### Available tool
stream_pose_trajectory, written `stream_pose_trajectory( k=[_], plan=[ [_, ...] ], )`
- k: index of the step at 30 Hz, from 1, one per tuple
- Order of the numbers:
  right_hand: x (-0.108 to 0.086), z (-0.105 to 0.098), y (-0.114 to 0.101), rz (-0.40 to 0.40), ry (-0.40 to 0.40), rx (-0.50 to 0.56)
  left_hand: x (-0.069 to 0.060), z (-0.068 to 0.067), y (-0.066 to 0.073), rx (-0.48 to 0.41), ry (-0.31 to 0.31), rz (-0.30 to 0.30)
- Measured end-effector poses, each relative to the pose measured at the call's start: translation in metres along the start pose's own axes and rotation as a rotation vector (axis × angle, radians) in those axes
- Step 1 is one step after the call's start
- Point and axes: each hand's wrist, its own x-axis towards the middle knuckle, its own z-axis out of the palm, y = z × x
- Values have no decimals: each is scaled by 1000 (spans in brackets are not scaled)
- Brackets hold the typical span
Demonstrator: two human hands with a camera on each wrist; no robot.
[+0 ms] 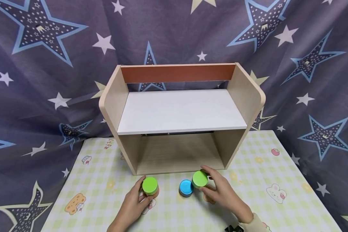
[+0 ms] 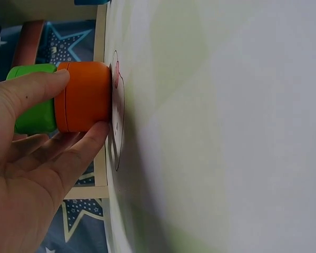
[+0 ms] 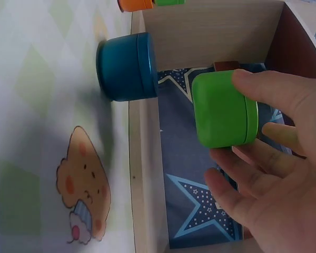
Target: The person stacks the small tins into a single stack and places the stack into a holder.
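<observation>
Two small lidded jars stand stacked on the table, a green jar (image 1: 149, 185) on top of an orange jar (image 2: 87, 97). My left hand (image 1: 133, 201) grips this stack; its thumb lies across the green jar onto the orange one, and fingertips touch near the orange base. Between the hands, a blue jar (image 1: 186, 187) stands upright on the cloth. My right hand (image 1: 220, 190) holds a second green jar (image 3: 224, 109) between thumb and fingers, raised off the table just right of the blue jar. Part of that jar is hidden behind the thumb.
A wooden shelf unit (image 1: 181, 111) with a white middle board stands behind the jars, its front edge close to them. A green-checked tablecloth (image 1: 90, 183) with cartoon prints covers the table. Dark star-patterned fabric (image 1: 174, 29) hangs behind and at both sides.
</observation>
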Motion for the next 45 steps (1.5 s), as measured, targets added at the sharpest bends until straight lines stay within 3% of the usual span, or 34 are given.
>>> stream_pose_trajectory(
  k=[9,16,33,45],
  plan=[
    [5,4,-7,22,-29,28,0,-1,0,-5,-1,-6],
    [10,7,-9,-49,-27,23,1,0,0,0,7,15],
    [22,18,-20,-147,-45,17,2,0,-1,-20,-8,-7],
    [32,24,-29,-145,-94,18,2,-1,-2,-23,-12,-24]
  ],
)
